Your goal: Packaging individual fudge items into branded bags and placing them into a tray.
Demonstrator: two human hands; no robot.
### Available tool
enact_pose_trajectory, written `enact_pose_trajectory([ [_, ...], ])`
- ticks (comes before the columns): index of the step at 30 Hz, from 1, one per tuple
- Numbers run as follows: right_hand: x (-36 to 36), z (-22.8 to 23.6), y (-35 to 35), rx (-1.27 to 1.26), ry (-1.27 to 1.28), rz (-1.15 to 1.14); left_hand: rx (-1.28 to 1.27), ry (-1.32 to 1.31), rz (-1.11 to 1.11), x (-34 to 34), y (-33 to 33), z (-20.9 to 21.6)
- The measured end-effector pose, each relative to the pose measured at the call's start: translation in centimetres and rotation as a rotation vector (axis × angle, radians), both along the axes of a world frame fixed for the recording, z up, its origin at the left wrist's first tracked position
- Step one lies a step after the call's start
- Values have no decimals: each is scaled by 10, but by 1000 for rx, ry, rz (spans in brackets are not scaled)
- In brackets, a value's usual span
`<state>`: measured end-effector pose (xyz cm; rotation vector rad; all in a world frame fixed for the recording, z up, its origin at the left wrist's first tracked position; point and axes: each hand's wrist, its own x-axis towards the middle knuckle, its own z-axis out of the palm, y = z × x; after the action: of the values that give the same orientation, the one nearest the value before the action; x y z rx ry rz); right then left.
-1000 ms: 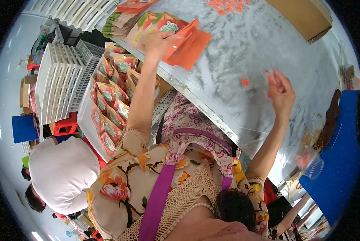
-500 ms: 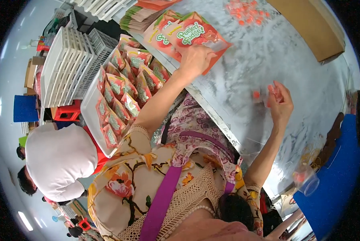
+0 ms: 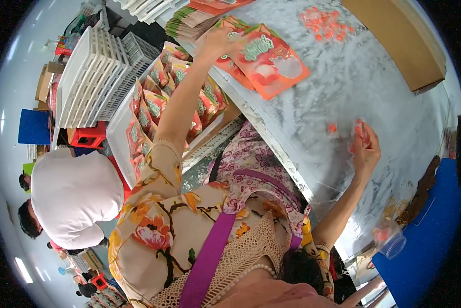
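Note:
Two flat red-orange pouches [image 3: 274, 69] with green tops overlap near the table's far left edge. My left hand [image 3: 220, 45] is closed at the upper left edge of the front pouch, its fingertips slightly blurred and its thumb hidden. Over the table at the right, my right hand [image 3: 366, 149] pinches small red candies [image 3: 361, 134] in clear wrappers; I cannot tell how many. One loose wrapped candy [image 3: 333, 128] lies on the table just left of that hand.
A pile of wrapped candies [image 3: 325, 24] and a cardboard box [image 3: 405, 46] lie at the far side. Stacked flat pouches [image 3: 189, 23] stand far left. A white crate [image 3: 118, 138] of filled pouches sits beside the table. A clear plastic jar [image 3: 393, 245] lies tipped at right.
My left hand has moved from the front pouch's lower part to its upper left edge. In the picture the pouches sit slightly farther right. My right hand still holds candies.

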<state>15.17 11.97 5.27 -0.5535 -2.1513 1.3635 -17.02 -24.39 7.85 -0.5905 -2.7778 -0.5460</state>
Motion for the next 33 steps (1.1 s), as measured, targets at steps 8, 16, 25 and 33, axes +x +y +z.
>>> enact_pose_trajectory([
  [8,-9,5,-2,-71,-109,-40,-146,81,-118,-9,15,-12],
  [16,-6,2,-4,-128,-126,-38,-584,-221,-647,-13,120,33],
  [25,-3,-2,-6,-168,-72,-21,-378,-71,-771,-18,105,90],
  [33,-10,3,-11,-127,-55,-8,-846,-112,-934,-111,43,33],
])
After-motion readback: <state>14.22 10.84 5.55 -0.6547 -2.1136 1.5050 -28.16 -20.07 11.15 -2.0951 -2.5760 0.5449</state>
